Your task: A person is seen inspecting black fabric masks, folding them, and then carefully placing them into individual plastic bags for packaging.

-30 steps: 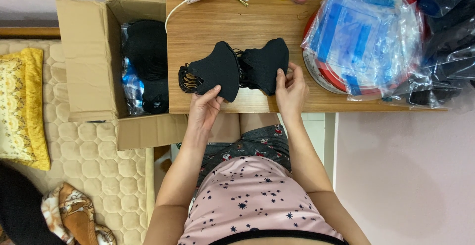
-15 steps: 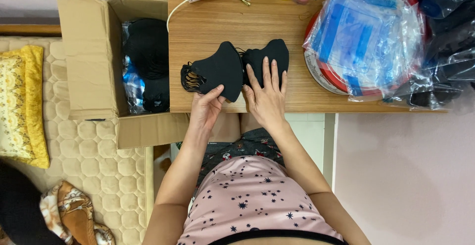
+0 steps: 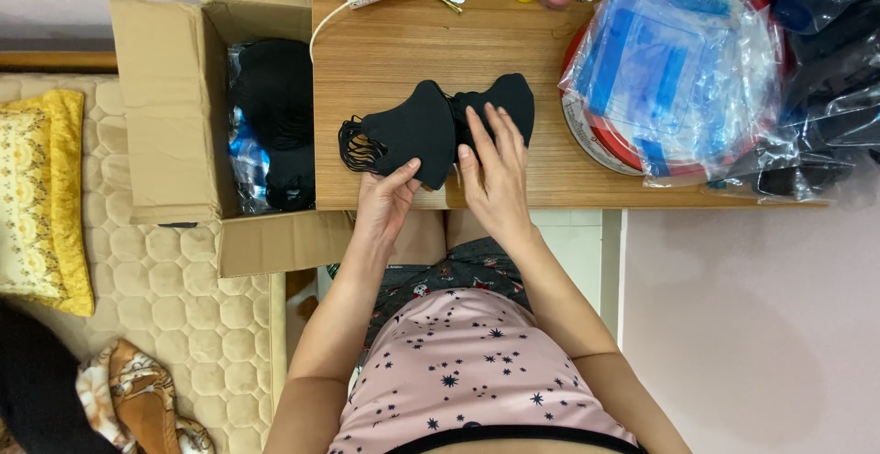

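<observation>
Cardboard box point(image 3: 165, 115) holding black masks, left hand point(image 3: 385, 202) pinching black mask point(image 3: 412, 133), right hand point(image 3: 495, 179) flat

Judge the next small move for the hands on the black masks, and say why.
Probably the left hand lifts the left black mask by its lower edge, which its fingertips already pinch, while the right hand lies flat on the right black mask, pinning it.
</observation>
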